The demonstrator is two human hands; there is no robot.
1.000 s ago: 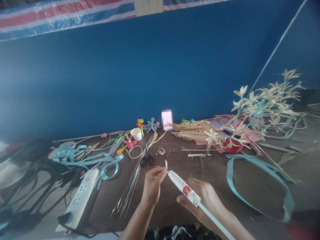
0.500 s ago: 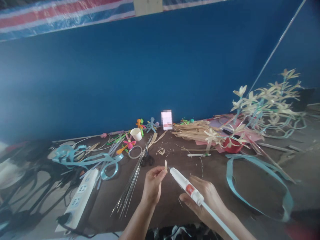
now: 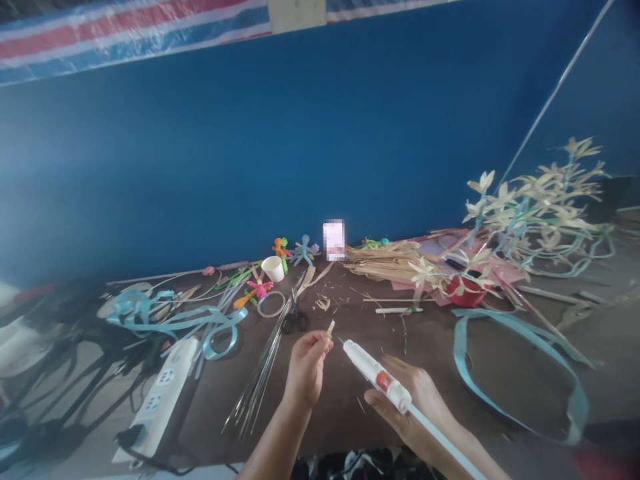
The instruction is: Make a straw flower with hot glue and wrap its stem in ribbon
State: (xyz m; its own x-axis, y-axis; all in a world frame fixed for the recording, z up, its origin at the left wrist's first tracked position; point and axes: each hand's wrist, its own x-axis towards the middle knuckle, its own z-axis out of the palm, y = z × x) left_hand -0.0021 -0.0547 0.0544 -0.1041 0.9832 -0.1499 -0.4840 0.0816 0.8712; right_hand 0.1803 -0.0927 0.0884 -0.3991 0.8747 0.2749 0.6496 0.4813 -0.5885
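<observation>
Between the thumb and fingers of my left hand (image 3: 307, 367) is a small pale strip (image 3: 331, 327), pinched with its tip pointing up; it looks like dried husk. My right hand (image 3: 413, 393) grips a white glue gun (image 3: 373, 373) with a red label, and a white glue stick (image 3: 443, 437) runs out of its rear end. The gun's metal nozzle points up and left, a short gap away from the strip. Dark-handled scissors (image 3: 296, 319) lie just beyond my left hand, beside a bundle of thin metal wires (image 3: 263, 373).
Left are a white power strip (image 3: 159, 397), blue ribbon (image 3: 180, 321) and a paper cup (image 3: 273, 269). Dried husks (image 3: 385, 260) lie at the back. On the right are a red bowl (image 3: 466, 292), husk flowers (image 3: 540, 193) and a ribbon loop (image 3: 465, 360). A blue wall (image 3: 300, 133) stands behind.
The glue gun has shifted slightly right, widening the gap between nozzle and strip. In my left fingers the strip has turned and now leans a little to the right.
</observation>
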